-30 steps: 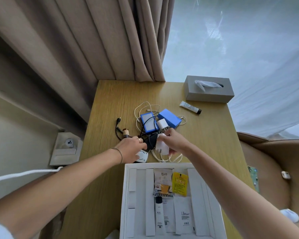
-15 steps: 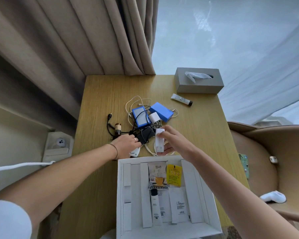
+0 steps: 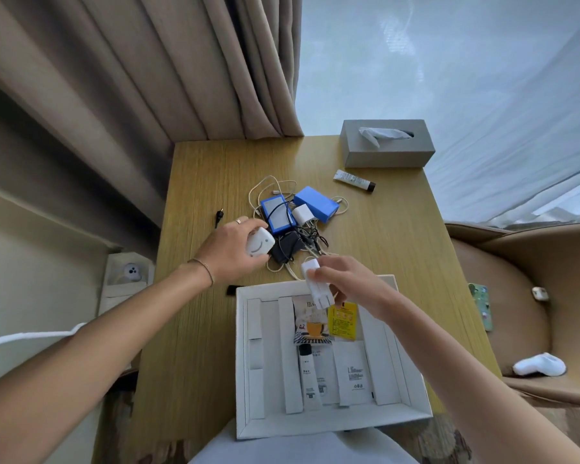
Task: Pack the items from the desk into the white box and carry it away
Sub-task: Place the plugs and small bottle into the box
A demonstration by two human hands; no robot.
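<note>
Left hand (image 3: 230, 244) gripping a rounded white plug (image 3: 260, 246) with a curved grey mark, above the desk (image 3: 399, 249). Right hand (image 3: 345, 283) pinching an oblong white charger (image 3: 316, 289) over the far edge of the open white box (image 3: 412, 390), already lined with sachets.

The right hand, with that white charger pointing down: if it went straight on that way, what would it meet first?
Most likely the packets in the white box: the right hand holds the white charger over the illustrated sachet, beside the yellow sachet. Height above them is unclear.
</note>
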